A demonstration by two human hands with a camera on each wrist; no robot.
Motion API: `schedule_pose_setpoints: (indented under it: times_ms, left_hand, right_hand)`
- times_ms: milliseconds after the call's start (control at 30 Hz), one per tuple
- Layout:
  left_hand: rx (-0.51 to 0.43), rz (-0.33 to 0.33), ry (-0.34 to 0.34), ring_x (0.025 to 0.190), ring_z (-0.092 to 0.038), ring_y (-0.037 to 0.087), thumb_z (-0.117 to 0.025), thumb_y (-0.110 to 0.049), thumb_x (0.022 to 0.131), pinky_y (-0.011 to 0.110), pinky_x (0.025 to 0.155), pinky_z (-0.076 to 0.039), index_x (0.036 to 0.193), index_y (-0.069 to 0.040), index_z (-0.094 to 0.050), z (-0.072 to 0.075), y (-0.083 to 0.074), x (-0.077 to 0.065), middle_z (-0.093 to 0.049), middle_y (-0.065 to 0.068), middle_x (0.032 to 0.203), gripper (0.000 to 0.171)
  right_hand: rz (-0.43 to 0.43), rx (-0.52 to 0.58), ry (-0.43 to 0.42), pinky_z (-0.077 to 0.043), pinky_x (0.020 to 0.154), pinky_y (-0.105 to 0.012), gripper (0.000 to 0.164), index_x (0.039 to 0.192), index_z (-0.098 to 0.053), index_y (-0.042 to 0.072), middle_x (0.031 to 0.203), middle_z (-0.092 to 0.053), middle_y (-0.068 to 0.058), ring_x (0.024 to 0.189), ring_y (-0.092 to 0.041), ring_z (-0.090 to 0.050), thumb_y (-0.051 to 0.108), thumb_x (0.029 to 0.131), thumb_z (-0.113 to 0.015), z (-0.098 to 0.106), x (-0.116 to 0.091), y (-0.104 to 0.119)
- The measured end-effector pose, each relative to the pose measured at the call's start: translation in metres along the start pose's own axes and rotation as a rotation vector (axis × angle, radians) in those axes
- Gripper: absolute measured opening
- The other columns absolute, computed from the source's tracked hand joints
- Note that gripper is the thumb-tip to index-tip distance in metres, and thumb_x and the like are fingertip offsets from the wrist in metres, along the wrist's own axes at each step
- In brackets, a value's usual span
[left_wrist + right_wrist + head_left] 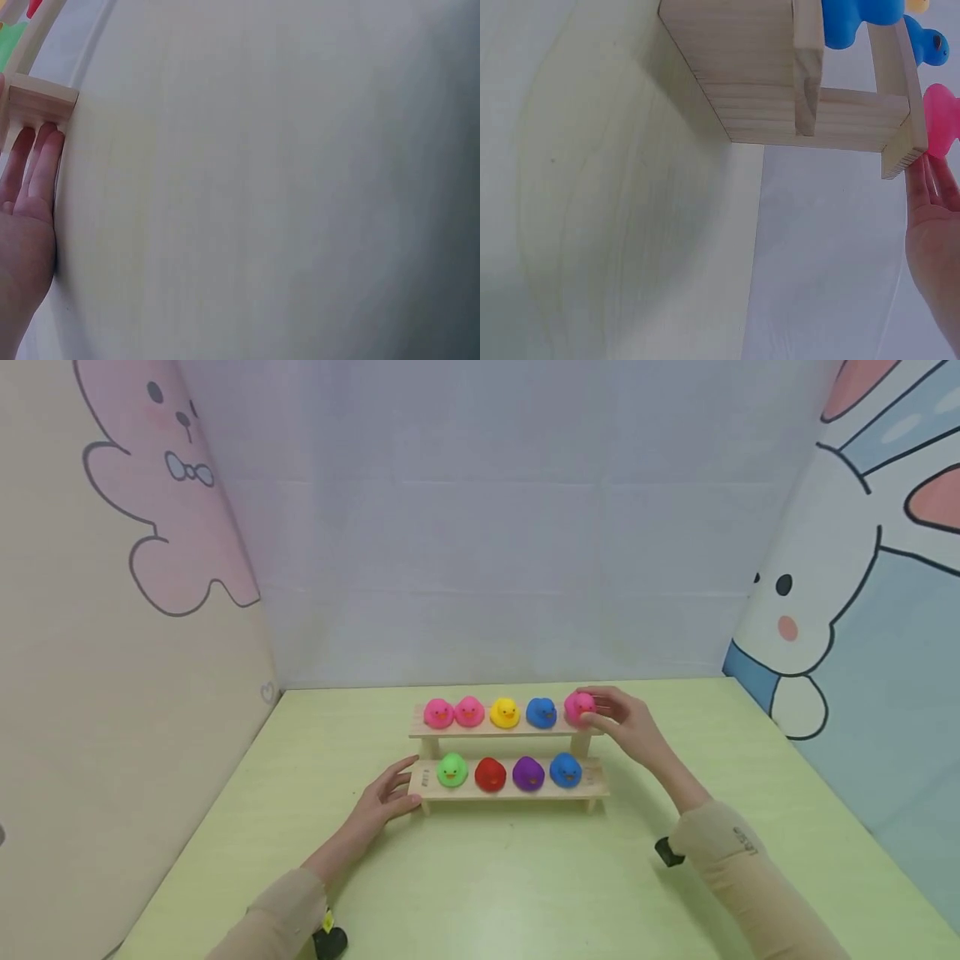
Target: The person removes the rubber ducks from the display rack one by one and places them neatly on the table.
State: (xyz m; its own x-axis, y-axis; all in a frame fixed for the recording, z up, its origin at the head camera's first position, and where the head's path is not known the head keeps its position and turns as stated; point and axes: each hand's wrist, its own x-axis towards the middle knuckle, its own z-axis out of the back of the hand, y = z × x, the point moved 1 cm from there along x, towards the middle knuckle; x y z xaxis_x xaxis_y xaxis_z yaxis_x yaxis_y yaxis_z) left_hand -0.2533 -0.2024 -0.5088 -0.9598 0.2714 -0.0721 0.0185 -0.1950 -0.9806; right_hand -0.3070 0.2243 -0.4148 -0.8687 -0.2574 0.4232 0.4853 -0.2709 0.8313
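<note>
A two-tier wooden display stand (517, 794) carries small rubber ducks. My right hand (628, 723) pinches a pink duck (580, 708) at the right end of the upper tier, thumb in front and fingers behind; in the right wrist view this duck (941, 120) is right at the shelf end. To its left are a blue duck (542, 713), a yellow duck (505, 713) and two pink ducks (469, 712). My left hand (382, 797) holds the left end of the lower tier between thumb and fingers. In the left wrist view, its fingers (46, 169) touch the wood.
Along the lower tier sit a green duck (452, 771), a red duck (491, 774), a purple duck (528, 773) and a blue duck (566, 770). The stand rests on a pale green table (480, 885). A pale curtain (480, 527) hangs behind, with cartoon-printed sides.
</note>
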Motion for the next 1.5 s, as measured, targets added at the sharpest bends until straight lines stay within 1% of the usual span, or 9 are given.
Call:
schedule_pose_setpoints:
  times_ms: [167,267,733,933,1067,1167,1267,1333,1500]
  left_hand:
    - [0.004,0.014,-0.006,0.132,-0.054,0.035,-0.066,-0.025,0.095,0.043,0.108,-0.050,0.152,-0.029,-0.034,0.000,-0.001,0.000,-0.048,0.017,0.149,0.066]
    - [0.005,0.020,-0.001,0.132,-0.054,0.034,-0.066,-0.026,0.095,0.043,0.109,-0.049,0.152,-0.030,-0.034,0.000,-0.001,0.000,-0.047,0.017,0.150,0.066]
    - [-0.005,0.021,0.000,0.132,-0.054,0.033,-0.067,-0.026,0.094,0.042,0.110,-0.048,0.154,-0.031,-0.033,-0.001,0.002,0.000,-0.037,0.014,0.158,0.069]
    - [-0.029,0.022,0.008,0.133,-0.054,0.032,-0.066,-0.026,0.095,0.037,0.108,-0.050,0.155,-0.031,-0.031,0.001,0.001,0.002,-0.034,0.013,0.160,0.069]
    - [-0.022,0.022,0.012,0.133,-0.054,0.031,-0.064,-0.027,0.096,0.041,0.111,-0.048,0.155,-0.032,-0.031,0.002,0.001,0.001,-0.034,0.014,0.160,0.068]
    - [-0.010,0.021,0.005,0.133,-0.054,0.031,-0.064,-0.028,0.096,0.045,0.113,-0.045,0.154,-0.032,-0.032,0.002,0.000,0.000,-0.035,0.014,0.159,0.066]
    - [-0.008,0.022,-0.007,0.133,-0.054,0.032,-0.064,-0.027,0.096,0.047,0.114,-0.043,0.153,-0.031,-0.034,0.002,-0.002,-0.001,-0.037,0.014,0.158,0.065]
    - [-0.014,0.026,-0.012,0.134,-0.053,0.032,-0.065,-0.026,0.095,0.048,0.115,-0.042,0.152,-0.030,-0.035,0.001,-0.002,-0.003,-0.038,0.014,0.157,0.065]
    - [-0.025,0.024,-0.017,0.133,-0.054,0.032,-0.066,-0.024,0.094,0.049,0.115,-0.041,0.152,-0.029,-0.036,0.001,-0.003,-0.003,-0.040,0.013,0.156,0.065]
  right_hand:
    - [-0.015,0.041,-0.052,-0.053,0.090,-0.009,0.043,0.131,-0.059,0.000,0.120,-0.065,0.016,0.104,0.009,-0.064,0.008,0.090,-0.070,0.010,0.003,-0.001]
    - [-0.009,0.058,-0.077,-0.053,0.089,-0.010,0.044,0.132,-0.058,-0.001,0.119,-0.063,0.022,0.104,0.008,-0.064,0.007,0.091,-0.069,0.017,0.005,-0.005]
    - [-0.026,0.033,-0.162,-0.052,0.088,-0.007,0.045,0.135,-0.054,-0.003,0.125,-0.062,0.008,0.104,0.009,-0.061,0.009,0.094,-0.066,0.040,0.007,-0.034]
    - [-0.094,-0.032,-0.141,-0.051,0.086,-0.005,0.046,0.135,-0.055,-0.003,0.132,-0.058,-0.021,0.102,0.015,-0.058,0.013,0.094,-0.067,0.045,0.000,-0.050]
    - [-0.191,-0.098,-0.096,-0.050,0.084,-0.003,0.048,0.137,-0.054,0.002,0.136,-0.055,-0.026,0.099,0.015,-0.057,0.021,0.094,-0.067,0.049,-0.006,-0.059]
    - [-0.259,-0.140,-0.051,-0.048,0.084,-0.002,0.051,0.139,-0.053,0.005,0.140,-0.055,-0.023,0.106,0.004,-0.061,0.026,0.095,-0.066,0.053,-0.010,-0.064]
    - [-0.306,-0.160,-0.010,-0.045,0.087,-0.002,0.052,0.140,-0.052,0.005,0.142,-0.054,-0.022,0.119,-0.022,-0.063,0.027,0.095,-0.066,0.055,-0.014,-0.070]
    - [-0.325,-0.169,0.013,-0.045,0.092,-0.007,0.052,0.141,-0.052,0.005,0.143,-0.054,-0.022,0.125,-0.034,-0.059,0.027,0.095,-0.066,0.055,-0.015,-0.075]
    - [-0.364,-0.163,0.044,-0.044,0.113,-0.046,0.055,0.143,-0.048,0.003,0.144,-0.052,-0.023,0.129,-0.041,-0.053,0.027,0.096,-0.064,0.056,-0.017,-0.084]
